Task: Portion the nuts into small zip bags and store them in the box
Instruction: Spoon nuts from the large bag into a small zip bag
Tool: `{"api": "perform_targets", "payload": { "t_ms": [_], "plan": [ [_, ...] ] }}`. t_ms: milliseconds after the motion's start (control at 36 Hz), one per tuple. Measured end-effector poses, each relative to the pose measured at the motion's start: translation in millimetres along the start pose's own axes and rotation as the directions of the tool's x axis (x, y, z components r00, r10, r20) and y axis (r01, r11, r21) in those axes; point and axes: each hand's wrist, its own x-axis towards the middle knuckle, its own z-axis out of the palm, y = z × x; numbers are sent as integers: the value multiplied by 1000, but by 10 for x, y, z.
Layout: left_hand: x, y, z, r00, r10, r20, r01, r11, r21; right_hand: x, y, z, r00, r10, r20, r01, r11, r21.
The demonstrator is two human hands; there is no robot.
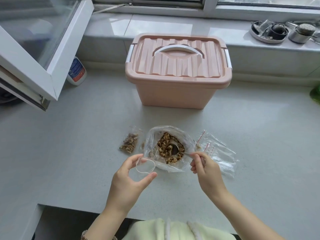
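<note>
A large clear plastic bag of chopped walnuts lies open on the counter, with a metal spoon resting in the nuts. My left hand pinches a small empty zip bag, its mouth held open beside the big bag. My right hand grips the spoon's handle at the big bag's right edge. A filled small zip bag lies to the left. Several empty zip bags with red strips lie to the right. The pink storage box stands behind, its lid shut.
An open window frame juts over the counter at the left, a white bottle under it. Metal dishes sit on the sill at the back right. Something green shows at the right edge.
</note>
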Motion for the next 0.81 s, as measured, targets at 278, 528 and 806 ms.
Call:
{"api": "perform_targets", "payload": {
  "t_ms": [278,528,806],
  "plan": [
    [22,-81,47,1000,-4,1,4,999,50,55,78,70,882,447,151,-442,669,597],
    [128,-82,127,1000,-3,18,1,995,95,26,116,-139,852,467,236,-467,475,746],
    [391,-1,319,997,36,61,-47,982,184,74,-214,-640,945,299,135,-312,693,650]
  ]
}}
